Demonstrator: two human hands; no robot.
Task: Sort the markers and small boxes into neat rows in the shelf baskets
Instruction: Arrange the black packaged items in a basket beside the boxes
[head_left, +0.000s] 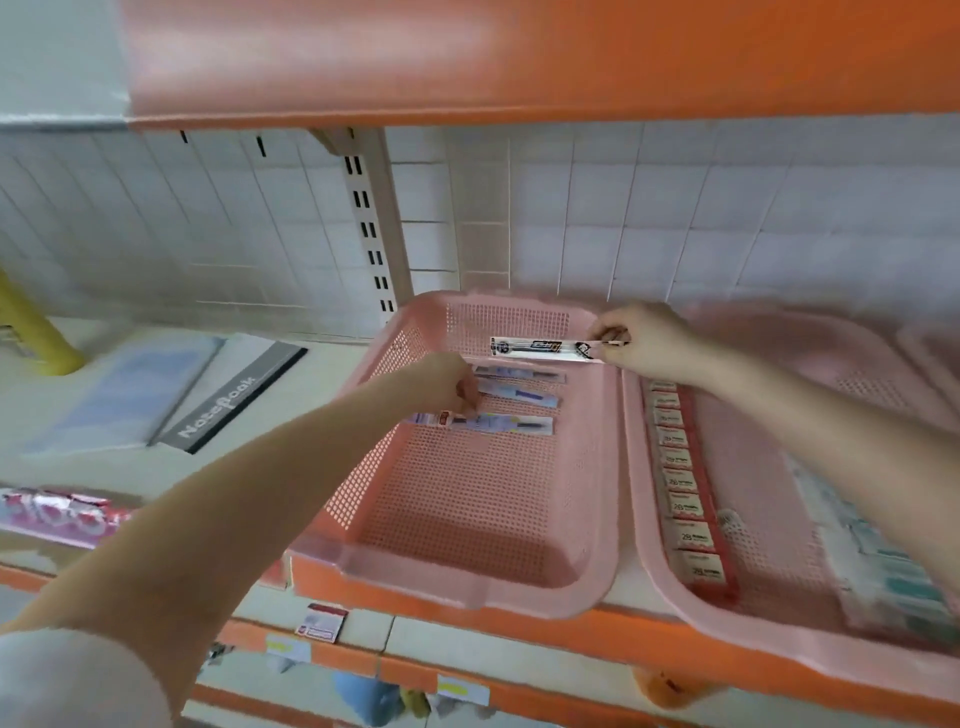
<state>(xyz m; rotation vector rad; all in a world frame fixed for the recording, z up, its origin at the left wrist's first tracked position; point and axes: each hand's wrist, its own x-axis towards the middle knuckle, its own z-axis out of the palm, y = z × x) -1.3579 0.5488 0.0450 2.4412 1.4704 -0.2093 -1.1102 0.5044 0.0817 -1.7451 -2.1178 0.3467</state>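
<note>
A pink mesh basket (582, 582) sits on the shelf in front of me. Three packaged markers lie across its far floor in a row, the nearest being a long clear-sleeved marker (511, 423). My left hand (447, 384) pinches the left end of that nearest marker. My right hand (644, 340) holds a black-and-white packaged marker (540, 347) by its right end, level above the basket's far end. In the second pink basket (670, 603) on the right, a row of small white-and-red boxes (685, 493) lines the left wall.
An orange shelf (519, 57) hangs overhead. A grey notebook (234, 402) and a blue sheet lie left of the baskets, beside a yellow post (31, 332). Pale packets (883, 561) fill the right basket's far side. Price tags line the orange shelf edge (467, 629).
</note>
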